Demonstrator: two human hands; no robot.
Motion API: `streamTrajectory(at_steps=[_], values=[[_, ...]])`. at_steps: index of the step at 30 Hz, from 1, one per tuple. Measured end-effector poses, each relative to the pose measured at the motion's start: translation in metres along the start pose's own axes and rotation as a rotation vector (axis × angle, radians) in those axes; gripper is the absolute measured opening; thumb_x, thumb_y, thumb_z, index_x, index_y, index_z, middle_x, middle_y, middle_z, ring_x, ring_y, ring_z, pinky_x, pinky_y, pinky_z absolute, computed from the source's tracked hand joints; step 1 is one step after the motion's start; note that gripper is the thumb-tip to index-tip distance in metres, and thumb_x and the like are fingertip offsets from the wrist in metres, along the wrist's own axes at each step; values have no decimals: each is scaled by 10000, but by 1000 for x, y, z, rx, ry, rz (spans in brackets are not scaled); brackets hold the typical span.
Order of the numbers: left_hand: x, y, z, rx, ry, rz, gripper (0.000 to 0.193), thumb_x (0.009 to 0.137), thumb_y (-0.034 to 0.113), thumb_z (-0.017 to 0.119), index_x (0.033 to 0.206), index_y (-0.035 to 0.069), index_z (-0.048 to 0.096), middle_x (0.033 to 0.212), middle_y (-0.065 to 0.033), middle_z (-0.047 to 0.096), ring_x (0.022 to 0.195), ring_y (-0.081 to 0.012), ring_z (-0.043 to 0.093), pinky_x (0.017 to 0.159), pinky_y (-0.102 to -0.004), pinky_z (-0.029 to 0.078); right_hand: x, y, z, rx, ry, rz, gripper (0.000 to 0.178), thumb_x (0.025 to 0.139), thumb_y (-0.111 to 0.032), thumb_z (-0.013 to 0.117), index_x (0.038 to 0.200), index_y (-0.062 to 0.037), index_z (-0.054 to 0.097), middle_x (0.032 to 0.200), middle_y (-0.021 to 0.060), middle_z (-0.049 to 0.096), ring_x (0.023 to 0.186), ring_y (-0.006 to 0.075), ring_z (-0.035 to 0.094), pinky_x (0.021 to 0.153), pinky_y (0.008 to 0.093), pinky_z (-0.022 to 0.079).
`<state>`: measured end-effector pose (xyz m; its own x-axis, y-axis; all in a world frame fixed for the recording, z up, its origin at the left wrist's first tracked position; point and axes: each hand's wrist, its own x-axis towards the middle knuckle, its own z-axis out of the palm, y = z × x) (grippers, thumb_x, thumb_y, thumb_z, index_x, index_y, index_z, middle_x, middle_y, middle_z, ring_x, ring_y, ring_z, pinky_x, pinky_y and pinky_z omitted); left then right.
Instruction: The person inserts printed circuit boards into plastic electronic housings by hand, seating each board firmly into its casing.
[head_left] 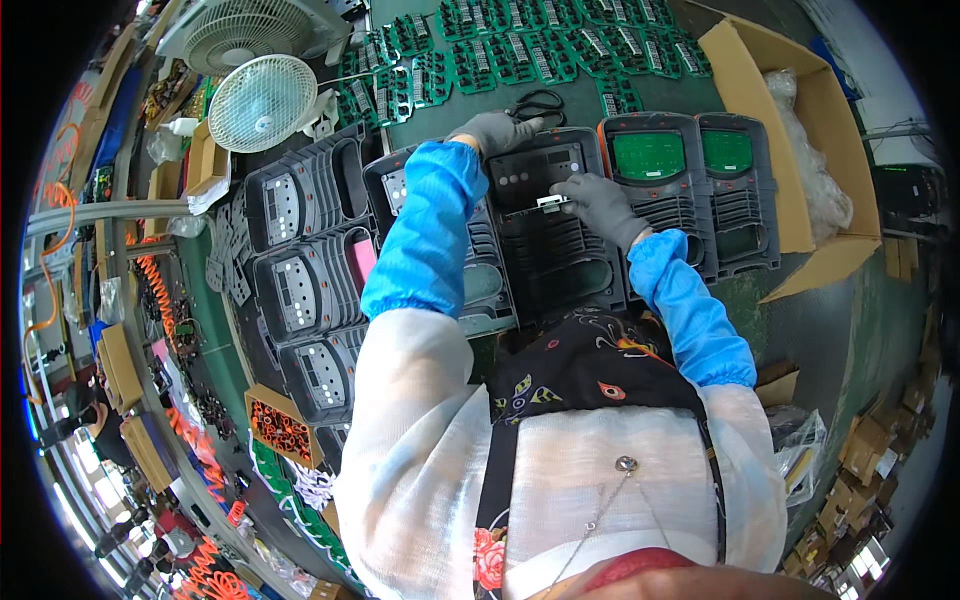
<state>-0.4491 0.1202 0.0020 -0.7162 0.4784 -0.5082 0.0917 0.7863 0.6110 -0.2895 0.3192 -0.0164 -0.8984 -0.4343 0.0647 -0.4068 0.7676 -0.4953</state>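
Observation:
A dark grey plastic housing with ribbed slots lies in front of me, its inner side facing up. My left hand, in a grey glove, is at the housing's far left corner, fingers along the rim; its thumb is hidden. Over the middle of the housing, my right hand, gloved too, pinches a small white piece just below a panel with round holes. What the piece is, I cannot make out. Black-handled scissors lie just beyond the left hand.
More housings stand left and right, including one with a green circuit board. Several populated green boards cover the far table. A white fan is at the far left. An open cardboard box with plastic bags sits right; a box of orange-black parts lies left.

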Motion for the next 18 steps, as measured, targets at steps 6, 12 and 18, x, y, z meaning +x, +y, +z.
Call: streamTrajectory(at_steps=[6, 12, 18], values=[[-68, 28, -20, -111, 64, 155, 701, 879, 621, 506, 1138, -25, 590, 1007, -179, 662, 941, -256, 632, 816, -345, 484, -5, -22, -24, 51, 25, -73, 386, 744, -112, 696, 1122, -151, 625, 942, 41, 606, 919, 269, 586, 773, 378, 486], [-123, 57, -24, -286, -34, 89, 659, 848, 622, 553, 1078, 8, 611, 888, -159, 671, 846, -263, 671, 750, -363, 522, -4, -47, -54, 54, 134, -83, 321, 737, -168, 700, 1051, -143, 640, 905, 46, 604, 885, 265, 589, 755, 380, 498], [-143, 46, -14, -217, 148, 291, 772, 794, 663, 584, 1228, 25, 554, 1105, -212, 626, 986, -318, 639, 847, -387, 501, -10, -72, -66, -232, 194, -33, 331, 706, -194, 719, 1026, -157, 639, 916, 30, 585, 886, 242, 575, 736, 377, 501]])
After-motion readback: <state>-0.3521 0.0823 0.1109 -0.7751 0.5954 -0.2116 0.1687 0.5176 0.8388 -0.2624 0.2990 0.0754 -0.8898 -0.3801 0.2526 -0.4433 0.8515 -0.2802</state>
